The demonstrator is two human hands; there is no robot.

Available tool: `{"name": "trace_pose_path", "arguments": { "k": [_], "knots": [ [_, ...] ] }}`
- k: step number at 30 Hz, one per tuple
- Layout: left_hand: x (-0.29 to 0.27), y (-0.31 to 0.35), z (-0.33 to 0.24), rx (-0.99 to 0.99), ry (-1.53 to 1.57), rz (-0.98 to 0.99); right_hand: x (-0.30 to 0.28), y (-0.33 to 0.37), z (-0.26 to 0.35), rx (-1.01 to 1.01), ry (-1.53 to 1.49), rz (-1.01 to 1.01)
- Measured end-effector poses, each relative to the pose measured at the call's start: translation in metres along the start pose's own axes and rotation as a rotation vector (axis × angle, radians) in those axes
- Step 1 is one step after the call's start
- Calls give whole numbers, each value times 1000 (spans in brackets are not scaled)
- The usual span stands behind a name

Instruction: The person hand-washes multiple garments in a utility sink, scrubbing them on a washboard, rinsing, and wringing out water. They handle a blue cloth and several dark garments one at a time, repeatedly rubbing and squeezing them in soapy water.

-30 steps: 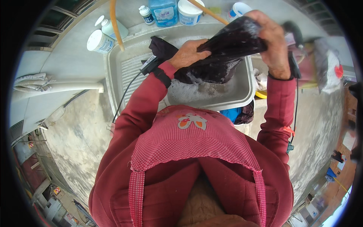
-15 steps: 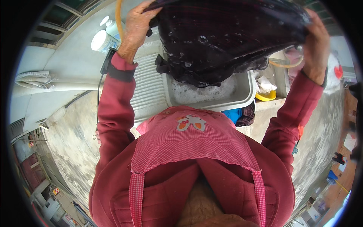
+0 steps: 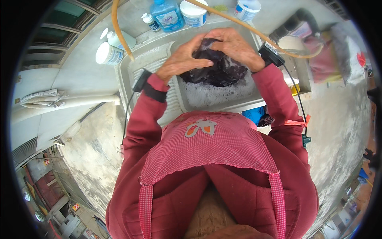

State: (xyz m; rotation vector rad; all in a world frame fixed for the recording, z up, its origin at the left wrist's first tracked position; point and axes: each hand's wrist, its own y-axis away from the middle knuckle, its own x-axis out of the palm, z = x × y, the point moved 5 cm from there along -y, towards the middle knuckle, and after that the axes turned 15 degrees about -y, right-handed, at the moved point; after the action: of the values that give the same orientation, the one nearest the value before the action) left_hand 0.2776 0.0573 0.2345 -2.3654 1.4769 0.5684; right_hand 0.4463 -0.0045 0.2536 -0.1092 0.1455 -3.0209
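Note:
A wet, dark purple-black cloth (image 3: 217, 75) is bunched up in the sink basin (image 3: 260, 92), its lower part resting in white suds. My left hand (image 3: 185, 57) grips the bunch from its left side, with the thumb lying across the front. From the upper right, my right hand (image 3: 234, 46) curls its fingers over the top of the same bunch. The two hands almost meet at the far side of the cloth. Folds hide some of the fingertips. The ridged washboard (image 3: 172, 104) of the sink lies left of the basin.
Along the back ledge stand a blue jug (image 3: 167, 18), a small bottle (image 3: 150, 22) and white tubs (image 3: 193, 14). A yellow hose (image 3: 254, 30) crosses behind my right hand. At left are another white tub (image 3: 109, 53) and a pipe (image 3: 79, 104). Blue cloth (image 3: 254, 115) shows below the basin.
The cloth was held up and spread wide between my hands; now it is lowered into the basin and bunched. Both hands have come down and inward, close together.

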Motion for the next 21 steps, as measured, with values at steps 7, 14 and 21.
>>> {"name": "trace_pose_path", "arguments": {
  "k": [7,14,21],
  "knots": [
    [13,3,39,-402,257,-389,15,18,-51,-106,-256,-297],
    [-18,15,1,-321,699,-552,-8,75,-129,303,167,-464],
    [-34,32,-64,-125,729,-481,-25,87,-177,77,561,-550]
  ]
}}
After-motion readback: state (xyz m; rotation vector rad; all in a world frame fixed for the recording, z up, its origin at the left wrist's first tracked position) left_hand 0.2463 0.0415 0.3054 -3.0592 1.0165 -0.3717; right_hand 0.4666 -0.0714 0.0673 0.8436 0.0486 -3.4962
